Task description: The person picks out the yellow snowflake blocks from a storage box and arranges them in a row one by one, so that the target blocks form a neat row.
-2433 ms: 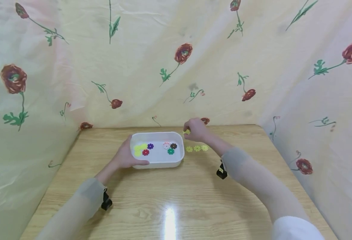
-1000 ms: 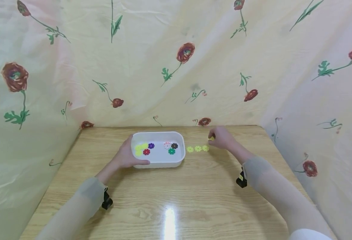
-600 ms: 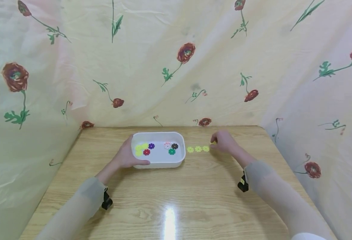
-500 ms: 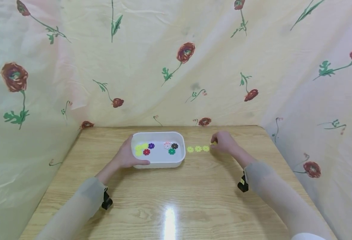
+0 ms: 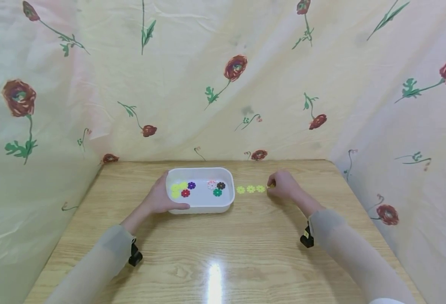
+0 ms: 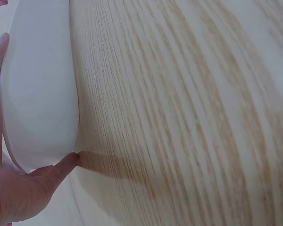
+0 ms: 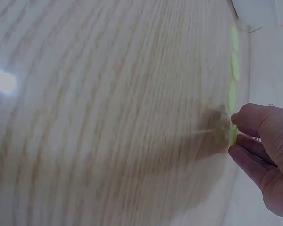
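Note:
A white plastic box [image 5: 201,208] stands on the table, and my left hand [image 5: 158,198] grips its left end, thumb along the front wall. In the left wrist view that hand [image 6: 19,193] wraps round the box's end wall [image 6: 40,89]. My right hand [image 5: 285,185] pinches a yellow flower-shaped disc [image 7: 233,135] between thumb and fingers, low at the tabletop. It is at the right end of a row of three flat yellow flower discs [image 5: 250,189]; the fingers partly hide the pinched one in the head view.
Inside the box lie several yellow discs [image 5: 175,188], a purple disc [image 5: 191,185], a red disc [image 5: 185,193], a pink-and-white one [image 5: 212,185], a dark brown one [image 5: 220,185] and a green one [image 5: 217,192]. Flowered cloth [image 5: 185,105] hangs behind the wooden table [image 5: 192,253].
My right hand has carried the yellow disc rightward from beside the box, then down to the end of the row. The left hand keeps its grip on the box.

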